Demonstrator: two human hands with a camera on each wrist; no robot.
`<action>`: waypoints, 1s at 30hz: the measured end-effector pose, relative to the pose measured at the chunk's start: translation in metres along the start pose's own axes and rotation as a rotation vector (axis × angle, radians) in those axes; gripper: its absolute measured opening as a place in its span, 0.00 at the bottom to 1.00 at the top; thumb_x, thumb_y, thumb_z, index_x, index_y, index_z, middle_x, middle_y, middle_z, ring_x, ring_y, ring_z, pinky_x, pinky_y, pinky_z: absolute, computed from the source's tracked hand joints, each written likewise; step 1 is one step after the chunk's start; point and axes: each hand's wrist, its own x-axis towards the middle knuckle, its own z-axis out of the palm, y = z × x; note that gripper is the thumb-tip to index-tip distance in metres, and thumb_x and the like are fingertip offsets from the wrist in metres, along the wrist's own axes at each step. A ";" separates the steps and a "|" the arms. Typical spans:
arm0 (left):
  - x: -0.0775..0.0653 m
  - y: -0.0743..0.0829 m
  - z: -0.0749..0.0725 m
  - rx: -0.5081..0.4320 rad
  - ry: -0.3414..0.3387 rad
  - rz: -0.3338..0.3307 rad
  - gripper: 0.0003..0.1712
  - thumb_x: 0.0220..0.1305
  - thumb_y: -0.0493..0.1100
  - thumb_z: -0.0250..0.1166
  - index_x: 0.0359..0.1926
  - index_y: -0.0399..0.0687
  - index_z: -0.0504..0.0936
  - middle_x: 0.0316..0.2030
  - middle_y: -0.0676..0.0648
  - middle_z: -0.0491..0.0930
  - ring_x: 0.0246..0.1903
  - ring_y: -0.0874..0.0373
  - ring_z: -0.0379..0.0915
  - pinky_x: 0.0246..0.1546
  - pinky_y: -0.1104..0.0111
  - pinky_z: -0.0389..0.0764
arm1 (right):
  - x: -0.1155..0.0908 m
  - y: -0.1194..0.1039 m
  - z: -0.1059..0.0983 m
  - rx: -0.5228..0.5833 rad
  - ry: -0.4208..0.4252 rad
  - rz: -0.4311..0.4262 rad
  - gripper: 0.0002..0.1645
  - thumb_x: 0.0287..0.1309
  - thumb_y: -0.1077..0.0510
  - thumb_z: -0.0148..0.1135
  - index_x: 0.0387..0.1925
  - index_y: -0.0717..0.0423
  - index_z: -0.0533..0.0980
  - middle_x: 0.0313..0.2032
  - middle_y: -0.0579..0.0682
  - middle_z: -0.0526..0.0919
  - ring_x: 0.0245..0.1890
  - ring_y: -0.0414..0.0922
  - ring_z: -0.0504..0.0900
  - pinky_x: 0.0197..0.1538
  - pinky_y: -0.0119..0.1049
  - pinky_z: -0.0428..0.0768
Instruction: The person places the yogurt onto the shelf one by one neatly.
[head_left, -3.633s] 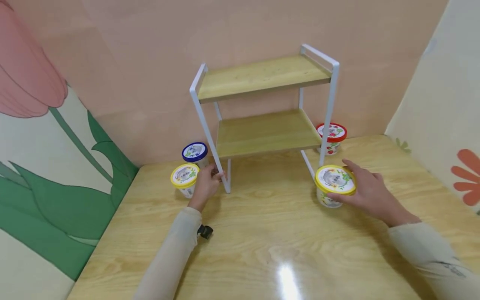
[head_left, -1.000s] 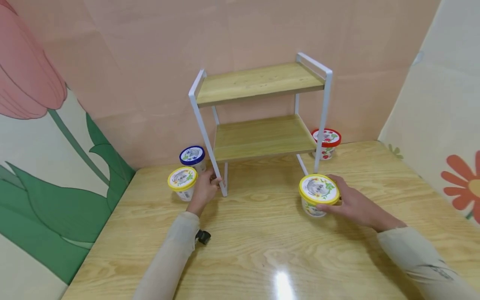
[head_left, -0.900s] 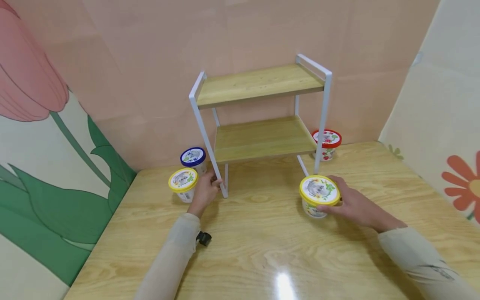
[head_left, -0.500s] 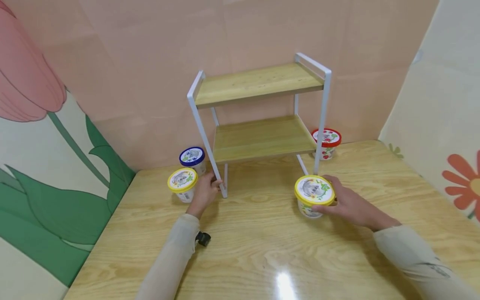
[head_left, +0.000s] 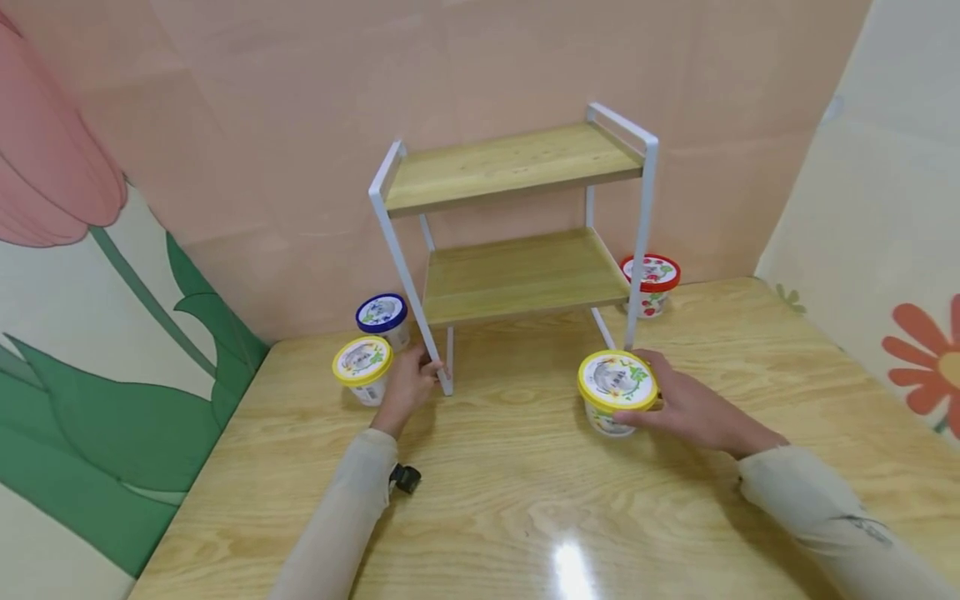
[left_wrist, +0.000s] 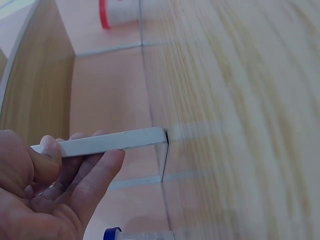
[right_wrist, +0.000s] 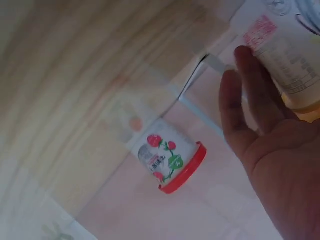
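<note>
My left hand (head_left: 408, 385) grips the lower front-left leg of a two-tier shelf rack (head_left: 525, 279); in the left wrist view the thumb and fingers wrap the white metal leg (left_wrist: 115, 141). Just left of this hand stands a yellow-lidded tub (head_left: 363, 367), with a blue-lidded tub (head_left: 382, 315) behind it. My right hand (head_left: 693, 408) holds another yellow-lidded tub (head_left: 617, 383) by its right side, in front of the rack's right leg. The right wrist view catches only part of the held tub (right_wrist: 285, 55), and whether it touches the table is unclear.
A red-lidded tub (head_left: 651, 285) stands behind the rack's right side, partly hidden by its leg. Both shelf boards are bare. The wooden table (head_left: 480, 500) meets a pink wall (head_left: 285, 167) at the back and a flowered side panel (head_left: 885, 250) at right.
My right hand has moved the yellow-lidded tub leftward, from right of the rack's front leg to in front of it. My left hand keeps its hold on the rack. The view has shifted slightly.
</note>
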 end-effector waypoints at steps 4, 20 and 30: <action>-0.001 0.000 -0.002 0.013 0.001 -0.009 0.08 0.68 0.33 0.61 0.44 0.29 0.80 0.37 0.35 0.85 0.38 0.44 0.85 0.36 0.62 0.87 | 0.001 -0.003 0.000 -0.005 -0.013 0.015 0.62 0.50 0.29 0.69 0.73 0.53 0.50 0.52 0.57 0.81 0.53 0.55 0.80 0.54 0.56 0.76; 0.000 -0.001 -0.002 0.047 0.003 -0.007 0.08 0.68 0.33 0.62 0.45 0.31 0.80 0.39 0.35 0.86 0.36 0.46 0.84 0.35 0.64 0.87 | 0.002 0.002 -0.014 0.077 0.054 0.066 0.61 0.51 0.36 0.73 0.73 0.56 0.50 0.56 0.62 0.78 0.56 0.58 0.77 0.56 0.54 0.74; 0.000 -0.003 -0.003 0.015 -0.018 -0.005 0.09 0.69 0.32 0.60 0.46 0.29 0.79 0.40 0.33 0.85 0.39 0.44 0.84 0.37 0.63 0.87 | 0.008 0.001 -0.026 0.094 0.072 0.078 0.60 0.50 0.35 0.73 0.73 0.53 0.51 0.57 0.59 0.77 0.55 0.56 0.77 0.53 0.48 0.74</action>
